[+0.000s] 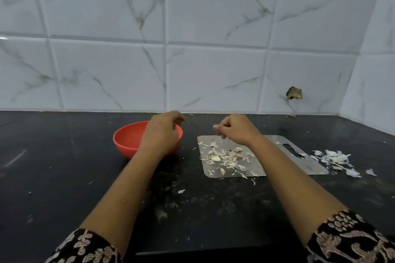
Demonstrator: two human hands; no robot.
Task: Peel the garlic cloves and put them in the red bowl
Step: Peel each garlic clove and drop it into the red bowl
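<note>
Red plastic bowl sits on the black counter at the far left of my working spot, close enough that a cleaned clove only has to travel a short way. Its visible inner wall looks bare; the rest is hidden, so I cannot tell what lies inside. My left hand hangs over the bowl with fingers curled down. That looks like a drop, but whether it grips anything I cannot tell. Just to the right, my right hand hovers above the near end of the steel board, its fingertips pinching a small pale piece, skin or clove, too small to say. Below it, the garlic cloves lie mixed with loose skins on the board, which keeps the mess together. Farthest right, off the board, a heap of peelings rests on the counter, set apart from the cloves I have yet to peel.
</note>
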